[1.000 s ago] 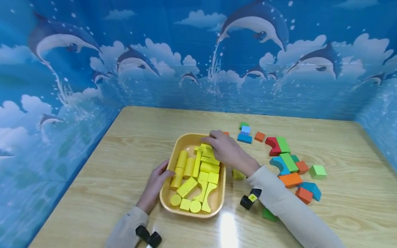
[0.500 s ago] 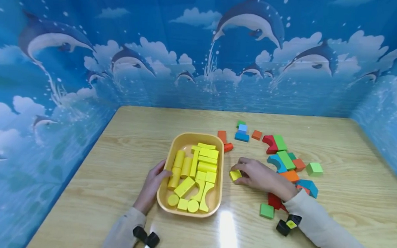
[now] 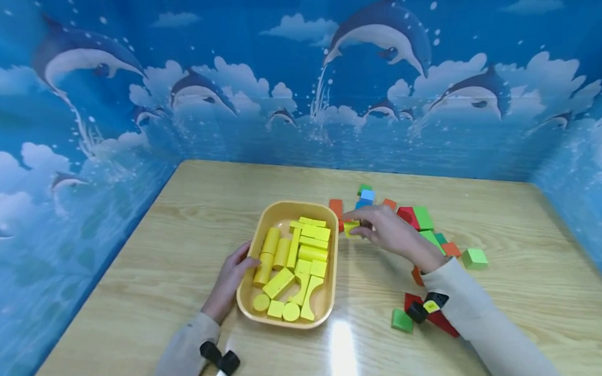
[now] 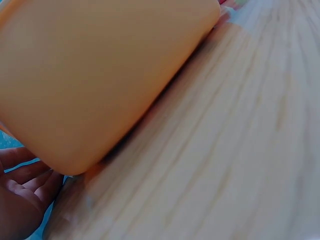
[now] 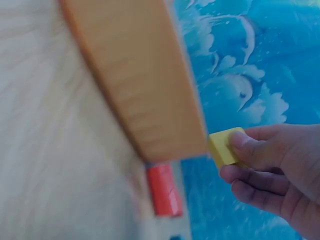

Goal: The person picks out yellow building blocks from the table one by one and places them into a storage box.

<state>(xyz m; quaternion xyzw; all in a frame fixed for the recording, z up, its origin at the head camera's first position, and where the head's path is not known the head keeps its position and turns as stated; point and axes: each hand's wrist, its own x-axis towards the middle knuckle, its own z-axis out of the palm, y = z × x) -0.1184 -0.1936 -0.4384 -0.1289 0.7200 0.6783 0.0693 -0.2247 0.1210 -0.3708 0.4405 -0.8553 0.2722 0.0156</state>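
Note:
A yellow tray [image 3: 325,303] holds several yellow blocks [image 3: 314,253], among them cylinders, bars, cubes and arched pieces. At its left side, my left hand [image 3: 231,278] grips the wall, thumb over the rim and fingers outside. The left wrist view shows that hand [image 4: 25,192] beside the tray's outer wall [image 4: 100,75]. Between thumb and fingers my right hand [image 3: 388,232] pinches a small yellow block [image 3: 350,228], just right of the tray's far right edge. In the right wrist view the yellow block [image 5: 226,147] is held off the table, close to the tray's rim.
Several red, green, blue and orange blocks lie scattered right of the tray, some under the right forearm. A red cylinder [image 5: 164,190] lies close to the tray's wall. A green block [image 3: 402,320] sits nearer the front. Behind the wooden table [image 3: 176,232] hangs a dolphin-print cloth [image 3: 283,141].
My right hand left the tray's far end, took hold of the yellow block on the table to the right, and lifted it toward the tray's far right edge. The left hand stays put.

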